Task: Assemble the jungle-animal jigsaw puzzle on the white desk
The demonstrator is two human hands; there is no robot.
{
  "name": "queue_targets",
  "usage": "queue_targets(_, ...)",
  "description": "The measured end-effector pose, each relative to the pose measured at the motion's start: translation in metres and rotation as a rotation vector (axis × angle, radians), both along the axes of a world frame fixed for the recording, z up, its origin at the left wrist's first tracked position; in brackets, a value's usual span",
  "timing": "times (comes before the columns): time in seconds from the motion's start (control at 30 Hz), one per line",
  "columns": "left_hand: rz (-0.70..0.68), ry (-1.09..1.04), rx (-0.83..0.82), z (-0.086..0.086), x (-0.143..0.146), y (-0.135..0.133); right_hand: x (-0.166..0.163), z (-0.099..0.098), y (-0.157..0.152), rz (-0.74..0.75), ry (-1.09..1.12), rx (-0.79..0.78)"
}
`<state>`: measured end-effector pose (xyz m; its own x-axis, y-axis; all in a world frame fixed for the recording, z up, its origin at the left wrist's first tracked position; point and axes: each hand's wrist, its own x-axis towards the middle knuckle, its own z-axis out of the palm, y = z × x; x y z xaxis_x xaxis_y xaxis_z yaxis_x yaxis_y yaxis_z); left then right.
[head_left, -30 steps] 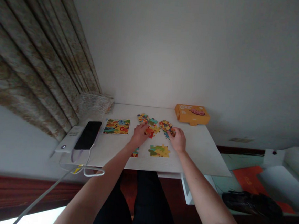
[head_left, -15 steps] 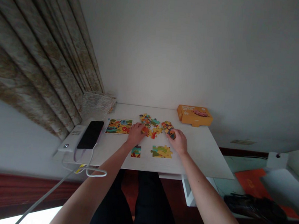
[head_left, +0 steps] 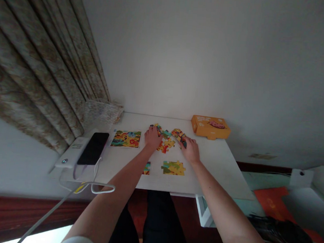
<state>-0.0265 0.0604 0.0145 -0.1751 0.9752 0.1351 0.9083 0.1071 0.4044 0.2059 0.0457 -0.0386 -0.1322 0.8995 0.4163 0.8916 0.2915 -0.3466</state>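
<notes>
My left hand [head_left: 153, 137] lies over the back-left cluster of loose jigsaw pieces [head_left: 158, 127], its fingers stretched forward and partly covering them. Just right of it, more yellow, green and red pieces [head_left: 167, 144] lie loose. At the right cluster of jigsaw pieces [head_left: 177, 133], my right hand [head_left: 191, 150] has its thumb and fingers closed on a dark, multicoloured jigsaw piece [head_left: 184, 141]. Nearer the front edge sits a joined green-and-yellow puzzle section [head_left: 173, 167]. A smaller section [head_left: 146, 168] is partly hidden by my left forearm. A colourful picture card [head_left: 126, 139] lies to the left.
An orange puzzle box [head_left: 211, 127] stands at the back right of the white table [head_left: 217, 170]. At the left are a black phone [head_left: 93, 148], a white box-like device [head_left: 72, 152], a looped white cable [head_left: 103, 188] and a white mesh basket [head_left: 102, 114]. A patterned curtain hangs beside them.
My left hand has moved away from me, from the nearer loose pieces to the back-left cluster. My right hand stays at the right cluster. The view has shifted slightly.
</notes>
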Motion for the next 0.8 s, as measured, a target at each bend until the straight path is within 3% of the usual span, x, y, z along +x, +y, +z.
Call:
queue_targets(0.33, 0.134, -0.066, -0.03, -0.003, 0.001, 0.02, -0.002, 0.001, 0.001, -0.034, -0.006, 0.006)
queue_targets(0.63, 0.032, -0.112, 0.068, 0.004, 0.001, 0.013, -0.004, 0.002, -0.003, -0.112, 0.014, 0.081)
queue_targets(0.8, -0.151, -0.262, 0.173, 0.007, -0.005, -0.005, -0.005, 0.003, -0.004, -0.188, -0.004, 0.035)
